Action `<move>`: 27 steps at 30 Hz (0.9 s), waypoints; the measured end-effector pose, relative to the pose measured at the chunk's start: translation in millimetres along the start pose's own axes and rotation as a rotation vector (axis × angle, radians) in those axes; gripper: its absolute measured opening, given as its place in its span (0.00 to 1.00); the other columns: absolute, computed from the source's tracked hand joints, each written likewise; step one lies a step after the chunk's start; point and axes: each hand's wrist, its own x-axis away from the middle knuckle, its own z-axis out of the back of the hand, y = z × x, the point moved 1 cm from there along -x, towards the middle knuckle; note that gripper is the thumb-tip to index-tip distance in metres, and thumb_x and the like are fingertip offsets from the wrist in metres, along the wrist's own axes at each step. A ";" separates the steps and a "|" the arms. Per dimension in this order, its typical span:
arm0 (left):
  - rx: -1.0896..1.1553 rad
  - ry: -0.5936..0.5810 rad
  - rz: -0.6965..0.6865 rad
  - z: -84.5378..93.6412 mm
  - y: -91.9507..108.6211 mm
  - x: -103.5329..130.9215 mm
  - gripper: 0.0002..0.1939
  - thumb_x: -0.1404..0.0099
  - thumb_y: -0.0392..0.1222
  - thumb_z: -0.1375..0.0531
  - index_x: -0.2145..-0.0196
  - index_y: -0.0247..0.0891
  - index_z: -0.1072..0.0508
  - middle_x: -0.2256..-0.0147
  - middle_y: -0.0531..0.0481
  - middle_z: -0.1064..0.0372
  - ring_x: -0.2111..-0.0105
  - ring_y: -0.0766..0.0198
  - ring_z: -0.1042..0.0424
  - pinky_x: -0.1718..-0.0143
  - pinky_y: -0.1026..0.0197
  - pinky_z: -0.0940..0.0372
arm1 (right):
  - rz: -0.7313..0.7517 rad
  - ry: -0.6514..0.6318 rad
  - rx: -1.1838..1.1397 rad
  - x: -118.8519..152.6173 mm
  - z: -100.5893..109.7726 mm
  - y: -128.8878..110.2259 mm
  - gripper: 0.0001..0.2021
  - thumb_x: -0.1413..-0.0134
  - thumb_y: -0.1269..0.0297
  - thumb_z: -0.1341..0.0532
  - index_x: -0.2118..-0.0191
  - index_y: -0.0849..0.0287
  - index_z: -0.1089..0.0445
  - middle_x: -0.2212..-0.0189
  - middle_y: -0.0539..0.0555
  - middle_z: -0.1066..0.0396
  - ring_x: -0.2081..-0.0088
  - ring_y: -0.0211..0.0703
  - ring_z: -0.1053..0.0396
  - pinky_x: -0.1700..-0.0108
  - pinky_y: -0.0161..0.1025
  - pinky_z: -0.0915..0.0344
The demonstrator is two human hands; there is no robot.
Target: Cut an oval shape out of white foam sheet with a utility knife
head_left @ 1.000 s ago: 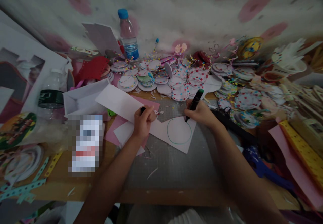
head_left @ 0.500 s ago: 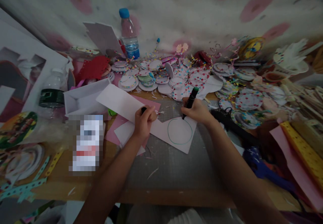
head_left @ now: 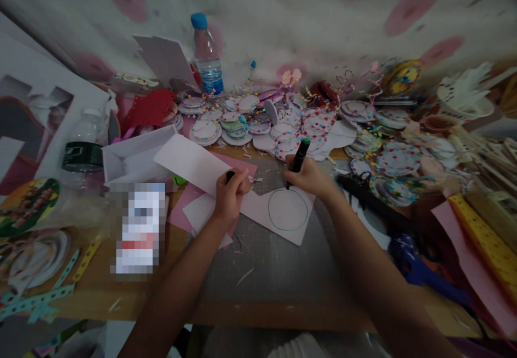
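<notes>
Far left, dotted paper strips (head_left: 40,300), pale green, lie crossed near the table edge. Behind them is a clear plastic bottle (head_left: 83,154) with a dark band-shaped label and ridged walls. Next comes a shallow white box (head_left: 139,156), straight-sided and open. In front of it lies a flat rectangular item (head_left: 139,229), its surface blurred out. Smooth pink paper (head_left: 176,217) lies partly beneath white sheets. To the rear, a clear bottle with a blue cap (head_left: 209,59) stands upright.

Left hand (head_left: 231,194): fingers curled inward, thumb and forefinger pinching a small black piece (head_left: 230,175). The hand sits on flat white card (head_left: 258,204), which lies aslant on the dull grey mat (head_left: 266,274); whether the card is one piece under the hand cannot be told. Its right end bears a thin green circle (head_left: 288,210).

Heaped behind are round white discs (head_left: 287,144), many edged with coloured dots. The black marker (head_left: 299,160), green at its upper end, is tilted, tip down at the circle's top. Right hand (head_left: 310,176): fingers drawn together, pinching the marker's barrel.

Farther right: a hard blue tool (head_left: 418,272), a tub of white plastic cutlery (head_left: 464,102), and thin wooden sticks (head_left: 480,156).
</notes>
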 end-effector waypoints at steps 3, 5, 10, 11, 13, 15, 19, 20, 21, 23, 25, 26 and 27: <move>-0.002 0.009 -0.003 0.0 -0.1 0.0 0.27 0.42 0.41 0.36 0.84 0.39 0.52 0.85 0.62 0.61 0.84 0.74 0.58 0.80 0.64 0.58 | 0.000 0.011 0.003 -0.7 -3.1 -2.7 0.08 0.61 0.66 0.44 0.80 0.54 0.47 0.84 0.44 0.50 0.79 0.36 0.50 0.75 0.37 0.55; -0.006 0.013 -0.002 -0.3 0.1 0.1 0.28 0.43 0.42 0.35 0.85 0.39 0.52 0.85 0.62 0.61 0.84 0.75 0.58 0.80 0.64 0.58 | 0.000 0.021 0.004 -0.7 -4.4 -4.5 0.08 0.61 0.66 0.44 0.80 0.54 0.48 0.84 0.44 0.50 0.78 0.36 0.50 0.75 0.37 0.55; -0.011 0.018 0.005 -1.2 0.7 0.5 0.28 0.44 0.42 0.35 0.85 0.38 0.53 0.85 0.62 0.61 0.84 0.75 0.59 0.80 0.63 0.58 | 0.004 0.043 -0.021 -0.1 -5.5 -5.9 0.08 0.62 0.67 0.44 0.81 0.54 0.47 0.84 0.44 0.49 0.79 0.35 0.50 0.75 0.36 0.55; -0.012 0.018 0.006 -1.2 0.6 0.5 0.28 0.44 0.42 0.35 0.85 0.38 0.53 0.85 0.62 0.61 0.84 0.75 0.59 0.80 0.63 0.58 | 0.005 0.046 -0.030 -0.1 -6.0 -5.6 0.08 0.62 0.68 0.44 0.81 0.54 0.47 0.84 0.44 0.49 0.79 0.35 0.50 0.75 0.36 0.55; -0.012 0.018 0.007 -1.0 0.4 0.2 0.28 0.44 0.42 0.35 0.85 0.38 0.53 0.85 0.62 0.61 0.84 0.75 0.58 0.80 0.63 0.58 | 0.005 0.054 -0.053 -0.2 -7.2 -4.7 0.09 0.62 0.68 0.43 0.81 0.54 0.47 0.84 0.43 0.50 0.79 0.35 0.50 0.75 0.37 0.55; -0.010 0.016 0.008 -0.9 0.4 -0.3 0.28 0.44 0.42 0.35 0.85 0.38 0.53 0.85 0.62 0.61 0.84 0.75 0.58 0.80 0.63 0.58 | 0.005 0.068 -0.086 1.0 -7.4 -3.3 0.09 0.62 0.68 0.43 0.82 0.54 0.47 0.85 0.43 0.50 0.80 0.35 0.50 0.76 0.37 0.56; -0.005 0.011 0.005 -0.6 1.1 -0.6 0.28 0.44 0.42 0.35 0.85 0.38 0.53 0.86 0.62 0.61 0.84 0.75 0.58 0.80 0.63 0.58 | 0.017 0.155 -0.188 13.9 1.1 2.2 0.10 0.59 0.64 0.42 0.82 0.54 0.46 0.84 0.44 0.48 0.79 0.36 0.48 0.75 0.36 0.51; -0.004 0.011 0.006 -0.5 1.2 -0.6 0.28 0.44 0.42 0.35 0.85 0.38 0.52 0.86 0.62 0.61 0.85 0.75 0.58 0.80 0.63 0.58 | 0.010 0.203 -0.214 19.7 4.7 4.4 0.11 0.57 0.62 0.42 0.81 0.53 0.46 0.83 0.45 0.47 0.78 0.37 0.47 0.74 0.37 0.50; -0.005 0.011 0.008 -0.4 1.2 -0.5 0.28 0.44 0.42 0.35 0.85 0.38 0.52 0.86 0.62 0.60 0.85 0.75 0.58 0.80 0.63 0.58 | -0.004 0.259 -0.238 26.1 8.0 6.8 0.12 0.54 0.60 0.42 0.81 0.53 0.46 0.83 0.45 0.46 0.78 0.37 0.47 0.74 0.37 0.49; -0.006 0.013 0.012 0.0 0.9 -0.3 0.28 0.44 0.42 0.35 0.85 0.38 0.52 0.86 0.62 0.60 0.85 0.75 0.58 0.80 0.63 0.58 | -0.046 0.359 -0.284 38.9 11.2 11.6 0.14 0.49 0.56 0.43 0.79 0.52 0.47 0.83 0.45 0.46 0.78 0.38 0.47 0.74 0.37 0.49; -0.006 0.015 0.014 0.2 0.5 -0.3 0.28 0.44 0.42 0.35 0.85 0.38 0.52 0.86 0.62 0.60 0.84 0.75 0.58 0.80 0.63 0.58 | -0.088 0.415 -0.321 48.7 7.7 14.7 0.14 0.47 0.55 0.43 0.77 0.52 0.46 0.82 0.45 0.46 0.79 0.39 0.47 0.75 0.38 0.48; -0.006 0.015 0.015 0.2 0.5 -0.4 0.28 0.44 0.42 0.35 0.85 0.38 0.53 0.86 0.62 0.60 0.84 0.75 0.58 0.80 0.63 0.58 | -0.104 0.425 -0.333 51.8 3.7 15.3 0.14 0.46 0.54 0.42 0.76 0.52 0.46 0.82 0.45 0.45 0.78 0.39 0.46 0.75 0.38 0.48; -0.006 0.015 0.016 0.1 0.5 -0.4 0.28 0.44 0.43 0.35 0.85 0.38 0.53 0.86 0.62 0.60 0.85 0.75 0.58 0.80 0.63 0.58 | -0.115 0.428 -0.342 53.6 -1.3 15.4 0.14 0.47 0.54 0.42 0.76 0.52 0.45 0.82 0.45 0.45 0.78 0.39 0.46 0.75 0.38 0.47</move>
